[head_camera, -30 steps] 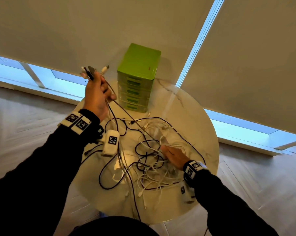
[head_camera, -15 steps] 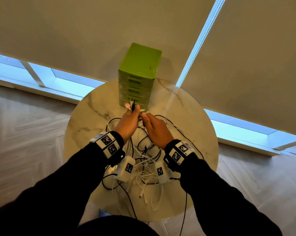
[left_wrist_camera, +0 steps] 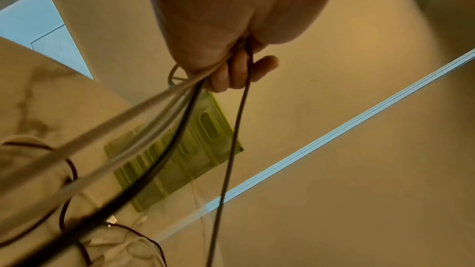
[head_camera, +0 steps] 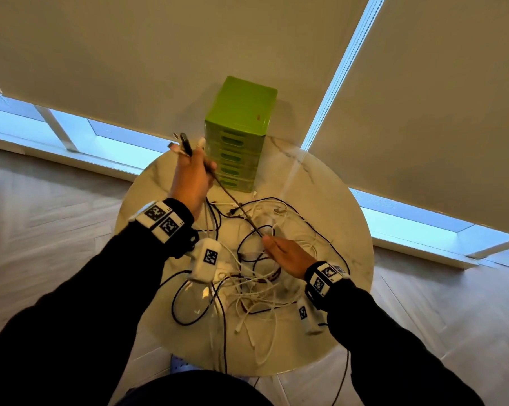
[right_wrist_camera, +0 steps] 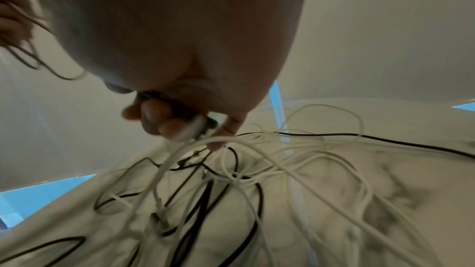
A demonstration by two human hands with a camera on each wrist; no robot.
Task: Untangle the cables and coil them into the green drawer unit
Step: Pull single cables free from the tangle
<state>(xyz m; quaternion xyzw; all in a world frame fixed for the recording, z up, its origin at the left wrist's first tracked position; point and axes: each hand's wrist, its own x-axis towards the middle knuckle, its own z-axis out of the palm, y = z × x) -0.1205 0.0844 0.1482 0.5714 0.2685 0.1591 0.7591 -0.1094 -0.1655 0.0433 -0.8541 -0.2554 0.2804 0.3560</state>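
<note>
A: What is the biggest thing in view?

B: Pale roller blinds [head_camera: 130, 54] fill the background, with strips of blue daylight under them. Below is a round marble tabletop [head_camera: 344, 230], glossy, cream with grey veins, on a light wood floor [head_camera: 27, 215].

A: And the drawer unit?

B: The drawers [head_camera: 241, 133], a tall box of bright green plastic with slotted fronts, stand at the far edge of the tabletop against the blind. All drawers look closed.

A: Where are the cables?

B: The cables [head_camera: 256, 276], thin black and white cords, lie in a loose tangle on the middle of the tabletop, a few hanging over the near edge.

A: What are the hands doing?

B: The left hand [head_camera: 192, 178], raised just in front of the drawers, has its fingers curled round a bundle of cords, plugs sticking out above. The right hand [head_camera: 288, 254], low over the tangle, curls its fingers [right_wrist_camera: 154, 115] round a cord end; a taut dark cord [head_camera: 235, 205] runs between the hands. Both sleeves are black.
</note>
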